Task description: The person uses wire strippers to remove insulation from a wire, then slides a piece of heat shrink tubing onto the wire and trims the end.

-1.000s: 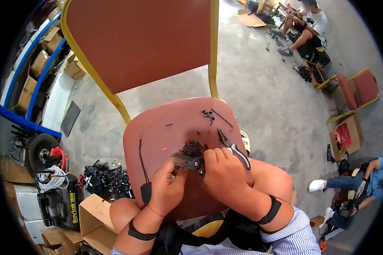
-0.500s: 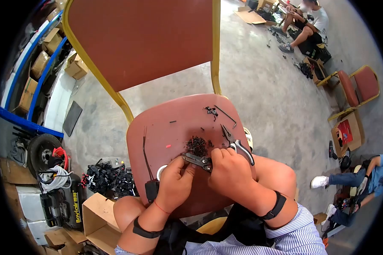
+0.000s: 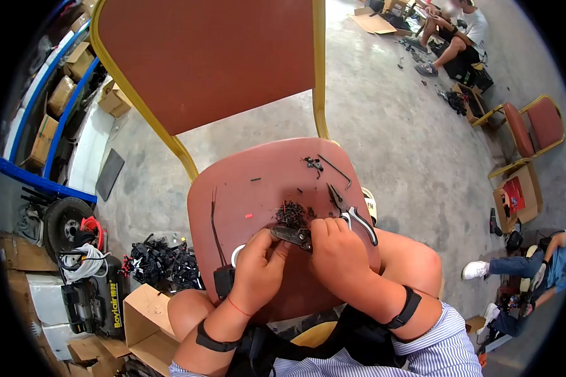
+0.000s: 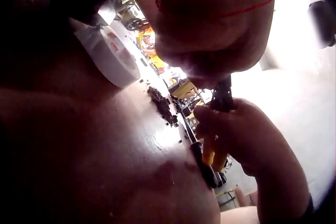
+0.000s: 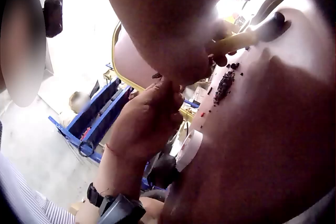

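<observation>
In the head view my right hand (image 3: 339,248) grips a wire stripper (image 3: 291,236) with a dark metal head; its orange handles (image 4: 209,153) show in the left wrist view. The thumb and forefinger of my left hand (image 3: 258,267) are drawn together at the tool's tip; I cannot tell what is between them. Just beyond the tool lies a pile of tiny black and red scraps (image 3: 291,215) on the reddish chair seat (image 3: 233,188). Long-nose pliers (image 3: 358,223) with grey-black handles lie beside my right hand. A white tape roll (image 4: 118,61) stands by my left hand.
On the seat are a hex key (image 3: 335,171), small black parts (image 3: 312,164), a red bit (image 3: 249,215) and a black box (image 3: 224,283) with thin leads. The chair's backrest (image 3: 207,63) rises beyond. An open carton (image 3: 151,320) and black parts (image 3: 154,264) sit at floor left.
The head view has shifted slightly, placing the seat and both hands a little farther right. More of the tape roll shows beside my left hand. My right hand keeps its grip on the wire stripper.
</observation>
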Demonstrator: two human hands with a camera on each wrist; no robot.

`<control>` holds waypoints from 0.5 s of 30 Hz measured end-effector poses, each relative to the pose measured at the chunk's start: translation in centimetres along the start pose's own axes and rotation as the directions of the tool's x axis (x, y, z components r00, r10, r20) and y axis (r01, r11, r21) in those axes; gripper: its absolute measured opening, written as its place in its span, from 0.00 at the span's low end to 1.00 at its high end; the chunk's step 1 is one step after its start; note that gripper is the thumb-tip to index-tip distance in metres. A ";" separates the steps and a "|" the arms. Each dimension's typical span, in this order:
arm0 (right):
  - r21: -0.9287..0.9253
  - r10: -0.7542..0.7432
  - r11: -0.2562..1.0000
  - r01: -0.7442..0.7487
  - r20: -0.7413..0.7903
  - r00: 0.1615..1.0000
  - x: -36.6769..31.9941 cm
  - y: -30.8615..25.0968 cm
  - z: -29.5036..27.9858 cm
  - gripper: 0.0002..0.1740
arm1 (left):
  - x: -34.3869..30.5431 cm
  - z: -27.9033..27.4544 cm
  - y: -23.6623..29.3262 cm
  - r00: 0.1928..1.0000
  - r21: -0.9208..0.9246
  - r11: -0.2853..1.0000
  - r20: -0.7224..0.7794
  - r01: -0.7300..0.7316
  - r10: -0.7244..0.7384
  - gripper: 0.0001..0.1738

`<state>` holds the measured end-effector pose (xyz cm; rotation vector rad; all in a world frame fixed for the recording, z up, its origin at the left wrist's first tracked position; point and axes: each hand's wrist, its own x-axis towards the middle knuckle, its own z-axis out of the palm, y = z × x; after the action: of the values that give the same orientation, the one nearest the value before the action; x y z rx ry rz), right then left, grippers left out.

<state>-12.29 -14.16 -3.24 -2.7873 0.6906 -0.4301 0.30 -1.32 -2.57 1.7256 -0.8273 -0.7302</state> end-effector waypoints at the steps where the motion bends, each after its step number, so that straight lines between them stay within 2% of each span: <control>1: 0.009 0.000 1.000 0.000 -0.016 1.000 0.0 0.0 0.0 0.05 | 0.0 -0.1 0.0 1.000 0.031 0.999 0.005 -0.011 0.011 0.08; 4: 0.037 0.011 0.999 -0.009 -0.050 0.999 0.0 0.0 0.0 0.05 | 0.2 0.5 -0.1 0.990 0.020 0.993 -0.074 -0.116 0.117 0.04; 6: 0.058 0.026 0.998 -0.023 -0.059 0.998 0.1 -0.1 -0.2 0.05 | 0.2 0.3 0.3 0.992 0.037 0.993 -0.064 -0.111 0.113 0.05; 9: 0.123 0.056 0.991 -0.058 0.019 0.998 0.0 -0.1 -0.4 0.20 | 0.1 0.3 0.1 0.989 0.040 0.991 -0.064 -0.128 0.131 0.06; 12: 0.104 0.053 0.993 -0.049 -0.034 0.998 0.1 -0.4 -0.6 0.20 | 0.1 0.2 -0.1 0.991 0.044 0.992 -0.065 -0.117 0.120 0.07; 15: 0.109 0.055 0.993 -0.053 -0.019 0.998 0.1 -0.4 -0.6 0.21 | -0.1 0.1 0.8 0.993 0.074 0.993 -0.066 -0.090 0.095 0.08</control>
<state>-12.26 -13.94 -2.51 -2.6593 0.7233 -0.4742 0.05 -1.50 -1.81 1.7534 -0.8889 -0.5815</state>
